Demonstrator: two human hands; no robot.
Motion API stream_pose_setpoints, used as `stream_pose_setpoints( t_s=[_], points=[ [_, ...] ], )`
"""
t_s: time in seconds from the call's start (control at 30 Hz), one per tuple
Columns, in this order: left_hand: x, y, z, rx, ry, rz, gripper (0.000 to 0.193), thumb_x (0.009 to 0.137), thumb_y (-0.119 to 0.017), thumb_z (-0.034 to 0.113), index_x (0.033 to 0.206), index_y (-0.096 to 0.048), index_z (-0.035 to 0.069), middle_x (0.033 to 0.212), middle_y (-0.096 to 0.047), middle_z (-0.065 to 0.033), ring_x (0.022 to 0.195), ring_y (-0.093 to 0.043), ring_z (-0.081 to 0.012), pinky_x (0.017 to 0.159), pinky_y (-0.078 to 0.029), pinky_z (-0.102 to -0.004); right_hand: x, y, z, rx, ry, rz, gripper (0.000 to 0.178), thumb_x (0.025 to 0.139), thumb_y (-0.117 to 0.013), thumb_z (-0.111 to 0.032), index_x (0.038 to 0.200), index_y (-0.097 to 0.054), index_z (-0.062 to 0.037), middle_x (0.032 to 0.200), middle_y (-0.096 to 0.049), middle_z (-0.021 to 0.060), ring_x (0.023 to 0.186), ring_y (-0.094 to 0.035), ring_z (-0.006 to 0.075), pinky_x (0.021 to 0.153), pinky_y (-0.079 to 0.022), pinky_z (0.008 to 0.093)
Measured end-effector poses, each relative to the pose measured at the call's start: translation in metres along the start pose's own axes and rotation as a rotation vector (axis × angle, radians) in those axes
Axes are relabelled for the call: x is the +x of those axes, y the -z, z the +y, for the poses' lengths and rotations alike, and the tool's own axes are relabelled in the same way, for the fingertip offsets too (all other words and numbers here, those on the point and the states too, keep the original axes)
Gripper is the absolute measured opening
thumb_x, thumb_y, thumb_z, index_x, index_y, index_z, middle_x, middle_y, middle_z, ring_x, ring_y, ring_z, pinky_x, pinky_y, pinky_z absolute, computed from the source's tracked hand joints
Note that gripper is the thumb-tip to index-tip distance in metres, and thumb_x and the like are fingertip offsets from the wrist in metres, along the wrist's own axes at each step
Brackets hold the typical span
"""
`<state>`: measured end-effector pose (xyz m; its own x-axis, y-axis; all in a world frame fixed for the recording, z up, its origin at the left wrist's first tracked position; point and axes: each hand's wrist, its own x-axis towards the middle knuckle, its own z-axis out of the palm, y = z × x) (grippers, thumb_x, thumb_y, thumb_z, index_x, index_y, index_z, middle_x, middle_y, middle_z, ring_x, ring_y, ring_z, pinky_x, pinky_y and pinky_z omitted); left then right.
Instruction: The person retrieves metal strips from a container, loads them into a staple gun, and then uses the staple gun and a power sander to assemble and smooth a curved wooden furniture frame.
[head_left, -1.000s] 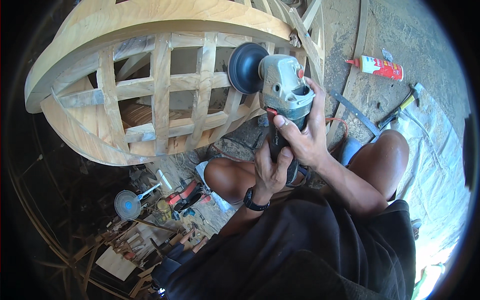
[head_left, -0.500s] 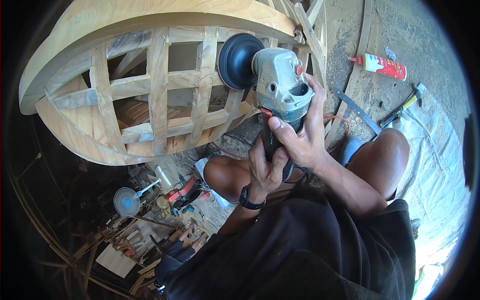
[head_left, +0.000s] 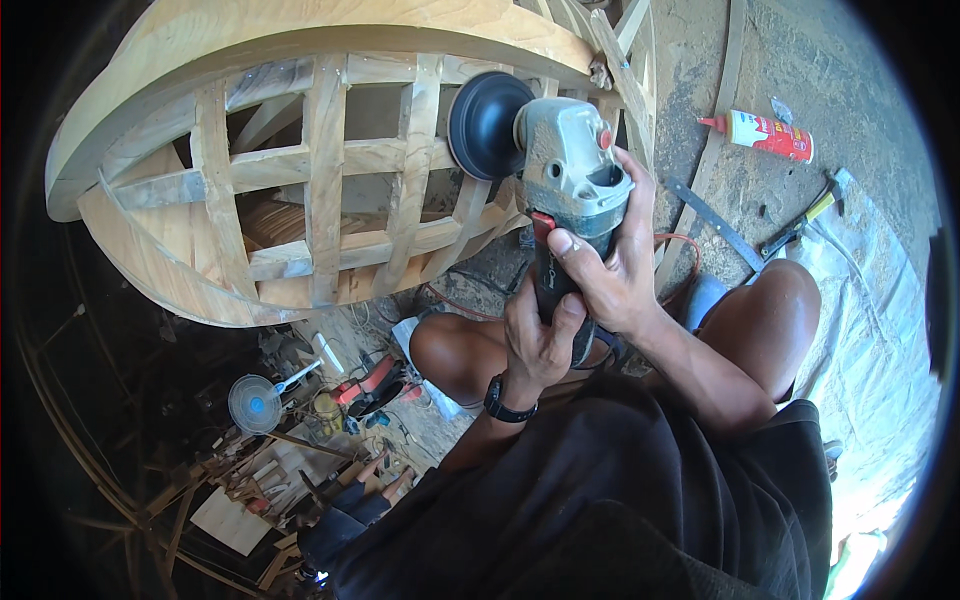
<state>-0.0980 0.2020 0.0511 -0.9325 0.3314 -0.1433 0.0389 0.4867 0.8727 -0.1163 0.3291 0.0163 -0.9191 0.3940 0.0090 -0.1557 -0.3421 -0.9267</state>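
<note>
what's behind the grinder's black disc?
Wooden slats show left of and below the black disc; whatever lies directly behind it is covered.

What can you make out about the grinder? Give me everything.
The grinder has a dusty grey, metal-looking head, a dark handle, a red switch and a red button. Its round black disc faces left, in front of the wooden frame; contact is unclear. The handle points back toward the person. The left hand grips its lower part, the right hand nearer the head. Whether it is running, I can't tell.
</note>
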Motion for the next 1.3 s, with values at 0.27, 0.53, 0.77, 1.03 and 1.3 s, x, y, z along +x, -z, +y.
stream_pose_setpoints(
  t_s=[0.27,0.53,0.77,1.03,1.3],
  points=[
    [-0.001,0.008,0.003,-0.015,0.019,-0.04,0.062,0.091,-0.054,0.045,0.125,-0.046,-0.007,0.102,-0.063,-0.0217,0.093,-0.064,-0.0301,0.079,-0.048,-0.0378,0.0,-0.006,-0.008,-0.003,0.008,-0.002,0.082,0.08,-0.068,-0.021,0.139,-0.017,0.0057,0.127,-0.038,0.0191,0.118,-0.042,0.025,0.102,-0.033,0.0387],
    [-0.001,0.029,0.017,-0.072,-0.051,-0.015,0.072,0.092,-0.052,0.048,0.132,-0.039,-0.01,0.112,-0.06,-0.0229,0.104,-0.061,-0.0295,0.088,-0.047,-0.0368,0.012,-0.028,-0.031,-0.06,0.194,-0.038,0.088,0.076,-0.069,-0.016,0.138,-0.011,0.0102,0.123,-0.04,0.0248,0.112,-0.047,0.0291,0.098,-0.038,0.0401],
    [0.003,0.037,0.025,-0.091,-0.101,0.002,0.071,0.092,-0.05,0.048,0.132,-0.039,-0.009,0.113,-0.06,-0.0232,0.105,-0.061,-0.0304,0.088,-0.047,-0.0372,0.017,-0.034,-0.044,-0.08,0.25,-0.129,0.09,0.074,-0.068,-0.017,0.138,-0.011,0.0113,0.12,-0.039,0.0263,0.108,-0.049,0.0317,0.096,-0.04,0.0411],
    [0.003,0.038,0.025,-0.058,-0.158,0.004,0.067,0.093,-0.049,0.047,0.131,-0.041,-0.009,0.114,-0.06,-0.0235,0.104,-0.061,-0.032,0.088,-0.048,-0.0381,0.013,-0.038,-0.036,0.063,0.17,-0.094,0.091,0.075,-0.069,-0.017,0.137,-0.009,0.0124,0.123,-0.036,0.0254,0.11,-0.047,0.0295,0.097,-0.038,0.0398],
    [0.001,0.036,0.03,0.003,-0.218,0.039,0.064,0.094,-0.047,0.046,0.13,-0.043,-0.008,0.114,-0.059,-0.0238,0.104,-0.061,-0.0337,0.087,-0.048,-0.039,0.017,-0.031,-0.05,-0.085,0.237,-0.163,0.09,0.075,-0.067,-0.015,0.138,-0.009,0.0108,0.119,-0.041,0.0266,0.107,-0.051,0.03,0.093,-0.042,0.0402]
  ],
)
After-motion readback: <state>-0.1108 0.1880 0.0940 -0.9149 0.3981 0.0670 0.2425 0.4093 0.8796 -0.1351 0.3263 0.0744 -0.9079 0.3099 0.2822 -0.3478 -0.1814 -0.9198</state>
